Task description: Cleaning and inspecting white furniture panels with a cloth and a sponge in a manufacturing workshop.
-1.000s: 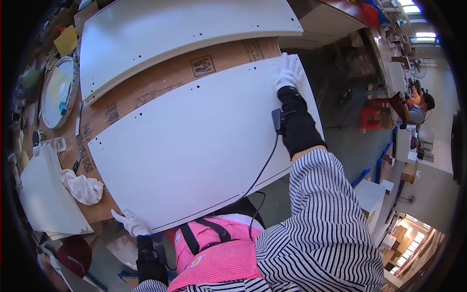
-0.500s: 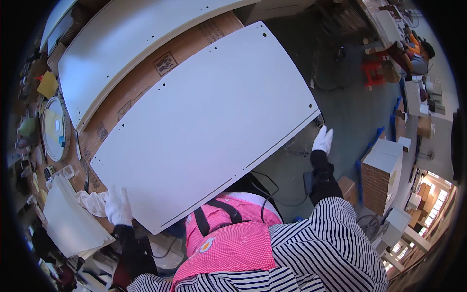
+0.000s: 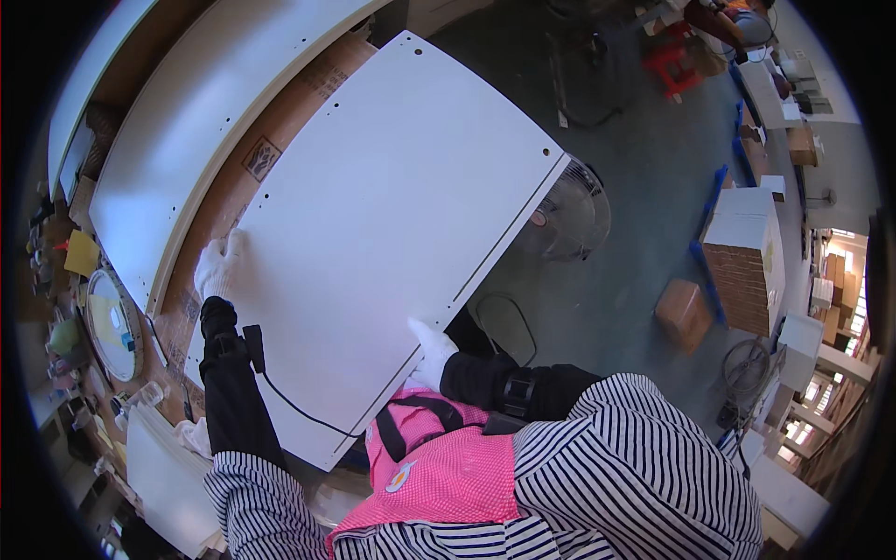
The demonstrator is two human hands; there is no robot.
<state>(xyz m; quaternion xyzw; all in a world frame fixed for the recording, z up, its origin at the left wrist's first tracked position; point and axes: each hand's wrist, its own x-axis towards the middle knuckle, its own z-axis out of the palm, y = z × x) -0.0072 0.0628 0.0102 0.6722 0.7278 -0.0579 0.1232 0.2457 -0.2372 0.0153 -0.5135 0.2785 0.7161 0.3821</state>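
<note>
A large white panel [image 3: 373, 215] with small drilled holes and a groove along its near edge lies tilted across the brown cardboard in front of me. My left hand [image 3: 222, 266], in a white glove, grips its far left edge. On the near edge, my right hand [image 3: 432, 355], also gloved, has its thumb on top; its other fingers are mostly hidden at the edge. Another white panel [image 3: 210, 131] lies beyond, on the cardboard [image 3: 263, 159].
A round fan [image 3: 583, 219] stands past the panel's right end. On the floor are a small carton [image 3: 684, 315], a large carton stack [image 3: 745, 261] and a red stool [image 3: 672, 67]. Stacked white sheets [image 3: 168, 476] and a round tray [image 3: 112, 322] are at left. A black cord [image 3: 313, 418] crosses the panel.
My left hand has moved from the near left corner to the panel's far edge. My right hand has come from the right end to the near edge. The view has shifted right.
</note>
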